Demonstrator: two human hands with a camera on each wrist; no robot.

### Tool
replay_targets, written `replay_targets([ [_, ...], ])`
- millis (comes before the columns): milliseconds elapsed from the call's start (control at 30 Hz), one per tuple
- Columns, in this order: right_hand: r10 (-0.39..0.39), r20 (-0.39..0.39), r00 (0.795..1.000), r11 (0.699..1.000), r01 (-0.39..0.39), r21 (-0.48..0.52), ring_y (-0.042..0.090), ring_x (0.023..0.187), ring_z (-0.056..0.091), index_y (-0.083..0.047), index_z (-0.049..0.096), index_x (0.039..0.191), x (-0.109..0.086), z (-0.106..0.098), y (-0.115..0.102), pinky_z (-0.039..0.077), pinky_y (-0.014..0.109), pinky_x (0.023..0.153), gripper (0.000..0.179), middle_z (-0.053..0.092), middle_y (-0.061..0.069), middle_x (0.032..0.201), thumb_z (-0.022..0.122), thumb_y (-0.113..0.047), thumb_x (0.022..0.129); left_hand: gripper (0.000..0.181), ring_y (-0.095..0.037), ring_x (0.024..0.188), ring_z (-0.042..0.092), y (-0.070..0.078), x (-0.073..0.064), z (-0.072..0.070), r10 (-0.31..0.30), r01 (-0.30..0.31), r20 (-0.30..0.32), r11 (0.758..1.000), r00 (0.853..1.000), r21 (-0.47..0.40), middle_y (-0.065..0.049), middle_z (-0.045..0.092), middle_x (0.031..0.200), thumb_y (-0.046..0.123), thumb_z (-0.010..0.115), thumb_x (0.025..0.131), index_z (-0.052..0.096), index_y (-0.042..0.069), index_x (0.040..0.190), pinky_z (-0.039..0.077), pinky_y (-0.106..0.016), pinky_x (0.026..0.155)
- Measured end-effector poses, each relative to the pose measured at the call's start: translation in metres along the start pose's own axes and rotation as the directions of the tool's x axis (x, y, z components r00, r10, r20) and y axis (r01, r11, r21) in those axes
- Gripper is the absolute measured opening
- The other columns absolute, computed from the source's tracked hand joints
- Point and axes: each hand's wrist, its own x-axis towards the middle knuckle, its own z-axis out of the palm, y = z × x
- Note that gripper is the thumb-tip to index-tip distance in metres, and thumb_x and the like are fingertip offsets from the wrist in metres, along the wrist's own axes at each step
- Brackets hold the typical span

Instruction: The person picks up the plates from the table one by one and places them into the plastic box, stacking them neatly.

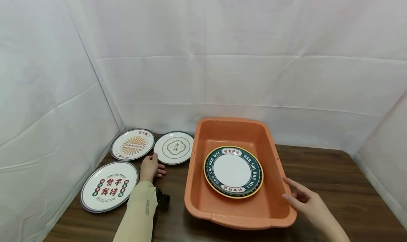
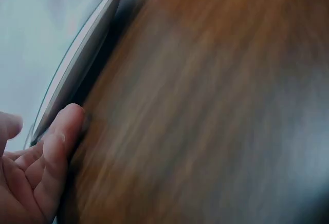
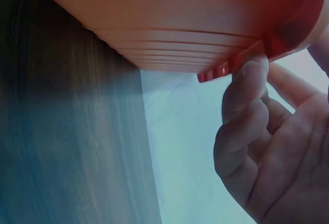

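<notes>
Head view: left of centre, the white plate (image 1: 176, 147) beside the slack-fingered left hand (image 1: 151, 168) is probably stiff, slick, breakable (lift by its rim); the orange tub (image 1: 219, 209) holds a green-rimmed plate (image 1: 233, 172). Left wrist view: no clear hold on anything. Right wrist view: the right hand (image 3: 280, 147) pinches the tub's edge, likely light plastic.

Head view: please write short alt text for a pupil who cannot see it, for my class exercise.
An orange tub holding a green-bordered plate stands on a wood-grain table, a person's right hand gripping its right rim. To the tub's left lie three white printed plates; the left hand is at the edge of the one nearest the tub.
</notes>
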Motion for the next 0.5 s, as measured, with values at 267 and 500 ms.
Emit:
replay_targets([
  [267, 0.139, -0.010, 0.990, 0.988, -0.138, 0.071, 0.015, 0.051, 0.043, -0.017, 0.038, 0.142, -0.002, 0.003, -0.002, 0.042, 0.031, 0.048, 0.063, 0.055, 0.008, 0.075, 0.063, -0.036, 0.087, 0.041, -0.014, 0.045, 0.060, -0.003, 0.001, 0.011, 0.035, -0.037, -0.018, 0.992, 0.999, -0.121, -0.014, 0.066, 0.071, 0.019, 0.039, 0.100, 0.030, -0.007, 0.131, 0.047, -0.025, 0.042],
  [500, 0.134, -0.021, 0.991, 0.987, -0.132, 0.088, 0.015, 0.049, 0.042, -0.018, 0.038, 0.143, -0.001, 0.005, -0.001, 0.042, 0.031, 0.047, 0.063, 0.056, 0.007, 0.072, 0.063, -0.036, 0.087, 0.038, -0.014, 0.047, 0.061, -0.004, -0.003, 0.010, 0.069, -0.071, -0.021, 0.988, 0.997, -0.138, -0.017, 0.067, 0.075, 0.013, 0.038, 0.097, 0.030, -0.009, 0.127, 0.046, -0.022, 0.043],
])
